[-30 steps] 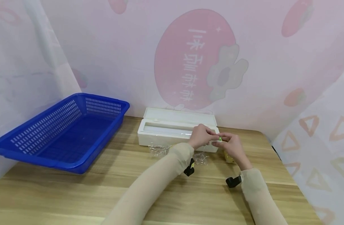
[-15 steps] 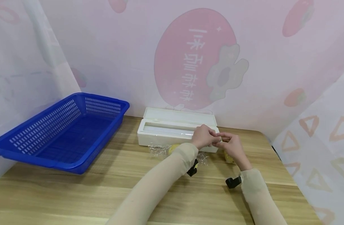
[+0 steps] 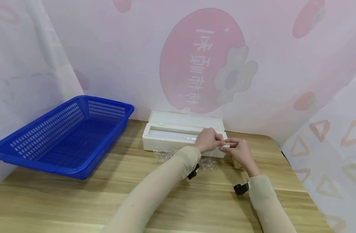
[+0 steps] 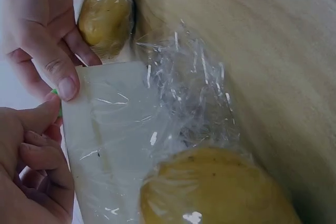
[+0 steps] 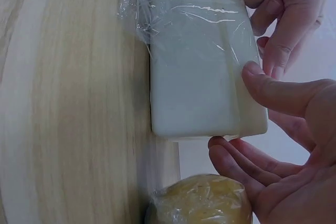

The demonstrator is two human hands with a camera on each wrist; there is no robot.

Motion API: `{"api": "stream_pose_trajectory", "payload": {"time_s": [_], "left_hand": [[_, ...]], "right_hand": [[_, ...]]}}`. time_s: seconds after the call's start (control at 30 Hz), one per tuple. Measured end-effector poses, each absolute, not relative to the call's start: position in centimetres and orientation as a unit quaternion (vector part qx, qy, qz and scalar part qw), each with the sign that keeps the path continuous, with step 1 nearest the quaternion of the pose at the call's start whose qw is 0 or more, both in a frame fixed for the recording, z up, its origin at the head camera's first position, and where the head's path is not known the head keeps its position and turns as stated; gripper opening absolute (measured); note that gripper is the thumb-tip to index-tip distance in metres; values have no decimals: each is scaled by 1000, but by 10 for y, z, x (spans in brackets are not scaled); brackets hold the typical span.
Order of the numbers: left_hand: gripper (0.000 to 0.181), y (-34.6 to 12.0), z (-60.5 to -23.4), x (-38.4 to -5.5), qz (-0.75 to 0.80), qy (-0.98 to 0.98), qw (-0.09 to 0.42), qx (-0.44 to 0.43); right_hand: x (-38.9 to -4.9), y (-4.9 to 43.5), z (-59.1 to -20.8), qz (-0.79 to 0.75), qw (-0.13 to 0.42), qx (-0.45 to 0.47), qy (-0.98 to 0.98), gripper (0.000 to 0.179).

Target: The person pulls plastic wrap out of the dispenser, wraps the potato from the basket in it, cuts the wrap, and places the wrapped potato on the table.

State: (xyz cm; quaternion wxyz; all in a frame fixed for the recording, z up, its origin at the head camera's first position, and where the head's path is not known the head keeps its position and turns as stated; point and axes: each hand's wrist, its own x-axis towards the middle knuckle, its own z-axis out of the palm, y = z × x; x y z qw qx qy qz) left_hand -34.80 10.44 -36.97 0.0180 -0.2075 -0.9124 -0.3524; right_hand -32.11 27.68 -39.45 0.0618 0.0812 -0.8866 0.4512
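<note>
A long white cling film dispenser [image 3: 166, 144] lies at the back of the table, its lid [image 3: 186, 120] raised and a roll inside. My left hand [image 3: 207, 140] reaches over its right part; in the left wrist view its fingertips pinch a small green slider [image 4: 58, 100] at the box's edge. My right hand [image 3: 242, 152] holds the right end, thumb on the front face and fingers round the end. Crumpled clear film [image 4: 191, 85] hangs off the front. A film-wrapped yellow fruit, mango-like [image 4: 215, 190], sits before the box. Another wrapped yellow fruit [image 5: 205, 200] lies beside the right hand.
A large blue plastic basket [image 3: 87, 139] stands at the left of the wooden table [image 3: 87, 207]. A pink and white printed curtain [image 3: 108, 58] rises right behind the box and along both sides.
My left hand shifted slightly right toward the right hand, then back left. The front fruit, partly seen half a second ago, is hidden by the left sleeve in the head view. The right hand stays put.
</note>
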Motion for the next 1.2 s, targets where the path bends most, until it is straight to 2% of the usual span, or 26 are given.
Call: {"api": "stream_pose_trajectory", "payload": {"time_s": [0.3,1.0,1.2], "left_hand": [[15,96,-368,-345,-326,-914,9,-239],[12,73,-372,-350,-324,-901,21,-289],[12,50,-369,-353,-317,-897,33,-307]], "right_hand": [[-320,276,-396,434,60,78,-896,36],[-319,271,-391,397,67,87,-911,28],[-319,271,-390,401,62,85,-910,27]]}}
